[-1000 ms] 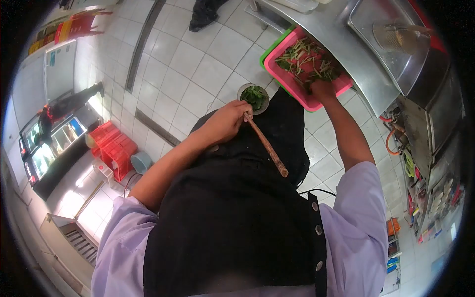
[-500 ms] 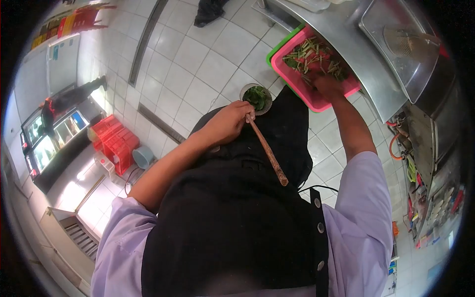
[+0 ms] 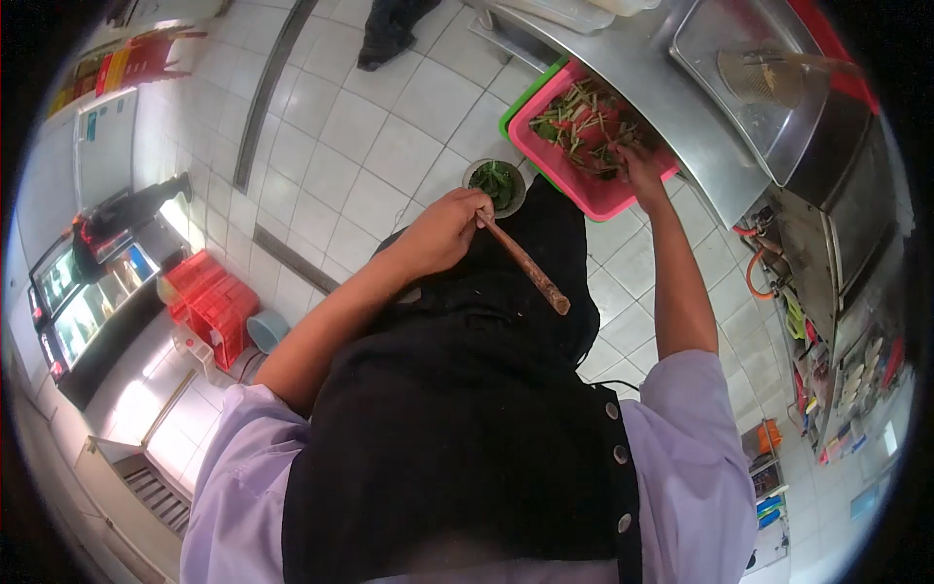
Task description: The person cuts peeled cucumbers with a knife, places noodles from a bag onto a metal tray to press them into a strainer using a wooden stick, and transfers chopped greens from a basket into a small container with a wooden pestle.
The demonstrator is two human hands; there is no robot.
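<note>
My left hand [image 3: 457, 226] is closed around the wooden handle [image 3: 525, 265] of a strainer. The handle's free end points back towards my apron. Just past my fist is the strainer's round bowl [image 3: 515, 202], with green leaves [image 3: 494, 181] in it. My right hand [image 3: 639, 171] is over the near right side of a pink basin [image 3: 611, 204]. Its fingers are bent in among cut green stems [image 3: 584, 115] and appear to pinch some of them; shadow blurs the fingertips. Something reddish shows between the stems.
A green basin [image 3: 530, 102] sits under the pink one, beside a steel counter [image 3: 642, 73]. A mesh skimmer [image 3: 764, 78] lies in a metal tray on the right. Red crates [image 3: 209, 302] and a grey-blue bucket [image 3: 266, 331] stand left. A person's dark-clad leg [image 3: 389, 34] is ahead.
My right hand has come up and back a little from deeper among the stems. My left hand still holds the strainer. The whole view has shifted slightly.
</note>
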